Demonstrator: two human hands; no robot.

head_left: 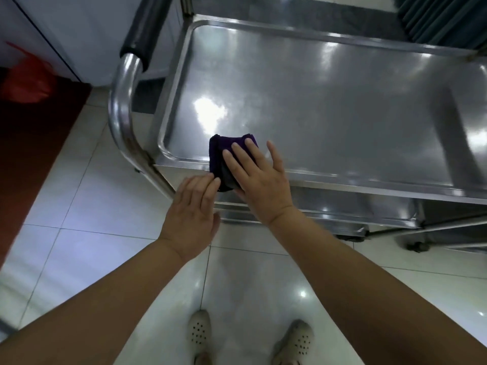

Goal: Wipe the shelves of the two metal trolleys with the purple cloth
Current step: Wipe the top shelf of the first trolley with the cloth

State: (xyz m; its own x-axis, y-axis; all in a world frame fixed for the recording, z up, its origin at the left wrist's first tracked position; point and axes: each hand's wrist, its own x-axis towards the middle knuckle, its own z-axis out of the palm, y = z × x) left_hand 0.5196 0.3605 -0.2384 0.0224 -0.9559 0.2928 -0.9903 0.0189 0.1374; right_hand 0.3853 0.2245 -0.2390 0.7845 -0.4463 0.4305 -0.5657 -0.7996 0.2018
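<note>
Head cam: starting the top shelf [329, 114], right hand [259, 180] flat on cloth [224, 147], left hand [193, 206] just touching it, I'd sweep across next.

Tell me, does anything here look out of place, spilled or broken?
Nothing stands out. The purple cloth is draped over the near rim of the top shelf, under the flat right hand, with the left hand touching its hanging edge. No spill or dent shows.

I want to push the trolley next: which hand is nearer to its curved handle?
Left. The left hand is just right of the handle, fingertips at the purple cloth; the right hand lies farther right, on the cloth.
</note>
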